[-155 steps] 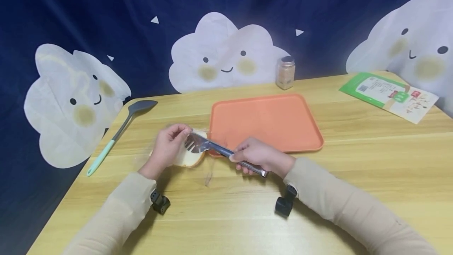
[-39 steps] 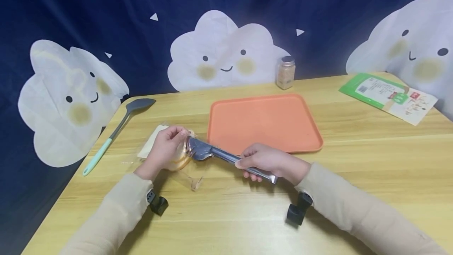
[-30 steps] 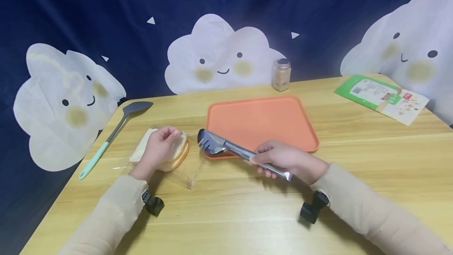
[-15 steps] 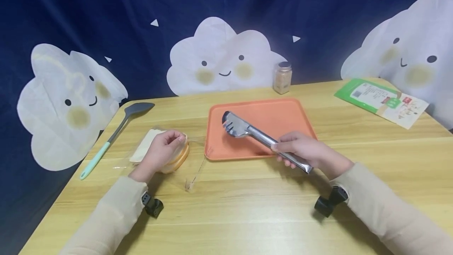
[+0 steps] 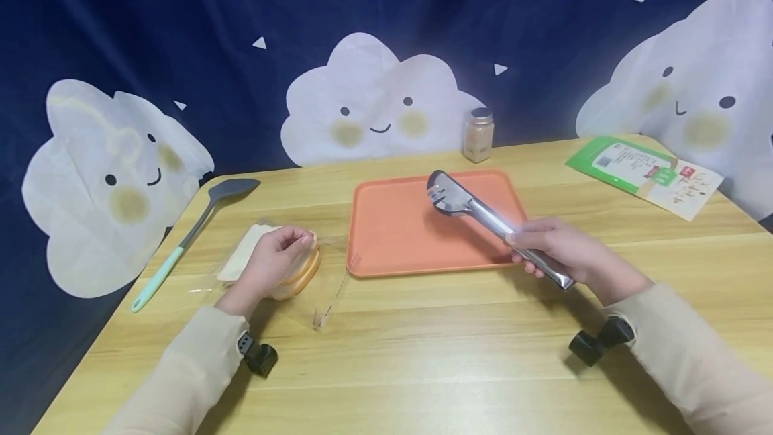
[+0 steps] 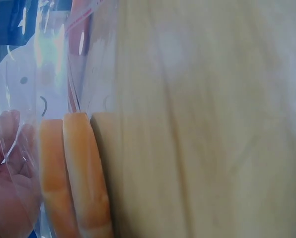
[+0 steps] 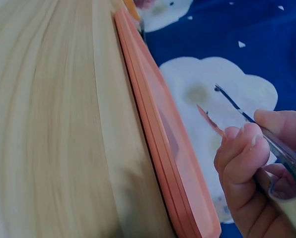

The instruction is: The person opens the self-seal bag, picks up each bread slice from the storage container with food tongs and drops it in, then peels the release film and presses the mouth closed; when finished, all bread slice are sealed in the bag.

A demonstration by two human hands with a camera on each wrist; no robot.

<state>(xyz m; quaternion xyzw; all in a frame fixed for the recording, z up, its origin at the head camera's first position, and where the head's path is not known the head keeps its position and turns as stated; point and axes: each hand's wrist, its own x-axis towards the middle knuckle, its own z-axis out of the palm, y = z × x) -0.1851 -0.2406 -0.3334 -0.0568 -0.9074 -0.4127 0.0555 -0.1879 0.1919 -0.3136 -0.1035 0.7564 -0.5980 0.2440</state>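
Observation:
Left of the tray, my left hand point(image 5: 270, 262) pinches the upper edge of a clear plastic bag point(image 5: 331, 291) between thumb and fingers. Bread slices point(image 5: 306, 275) with orange-brown crusts lie in the bag, partly behind that hand; two crust edges point(image 6: 86, 173) show in the left wrist view beside the curled fingers. A flat white piece point(image 5: 246, 255) is under the film too. Over the tray, my right hand point(image 5: 558, 250) grips metal tongs point(image 5: 490, 219) by the handle, fork-and-paddle head pointing up-left. The two tong arms stand apart at the tips in the right wrist view, with nothing between them.
An orange tray point(image 5: 386, 264) lies mid-table. Behind it stands a glass jar point(image 5: 479, 136) with a dark lid. A grey-headed turner point(image 5: 193, 237) with a mint handle rests at the left edge, and a green-and-white packet point(image 5: 646, 174) at the back right.
My right hand has carried the tongs away from the bag rightward, over the tray. My left hand has stayed at the bag, shifting slightly left; the bread slices now show beside it.

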